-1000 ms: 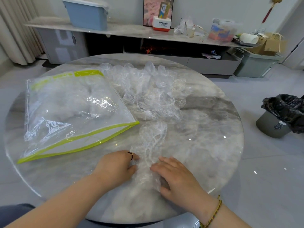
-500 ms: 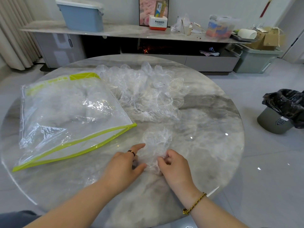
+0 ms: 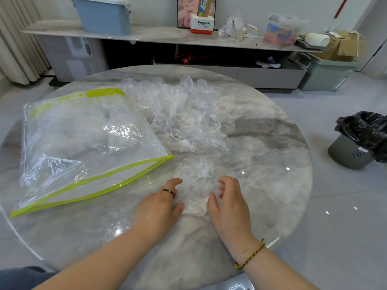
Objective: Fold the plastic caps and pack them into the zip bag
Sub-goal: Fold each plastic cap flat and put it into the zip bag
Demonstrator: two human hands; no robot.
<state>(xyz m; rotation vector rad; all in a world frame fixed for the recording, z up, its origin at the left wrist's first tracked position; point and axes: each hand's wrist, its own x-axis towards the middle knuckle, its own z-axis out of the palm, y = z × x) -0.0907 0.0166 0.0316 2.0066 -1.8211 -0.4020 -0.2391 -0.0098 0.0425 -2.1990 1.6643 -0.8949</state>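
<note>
I have one crumpled clear plastic cap (image 3: pixel 194 183) lying on the round grey marble table (image 3: pixel 272 164), right between my hands and just short of the big heap of loose clear caps (image 3: pixel 184 116). My left hand (image 3: pixel 159 208) rests against its left edge, forefinger stretched along the side and thumb touching the near corner. My right hand (image 3: pixel 228 201) is at its right edge with the fingers loosely curled above the tabletop and the thumb against the film. As far as I can see, neither hand is pinching anything; both are relaxed and only flank the cap. I judge this to be the folding step, with the cap partly gathered but springy and puffed. To do it well, I would press the air out with flat fingers first, then bring the two sides in evenly so the elastic rim stacks on itself, and hold the fold down before lifting, since thin film like this will likely spring open. The large clear zip bag with lime-green edging (image 3: pixel 94 181) lies just to the left. Its green-trimmed mouth faces me and gapes slightly, and a cloudy mass inside looks like packed caps. A short slide left should do it.
</note>
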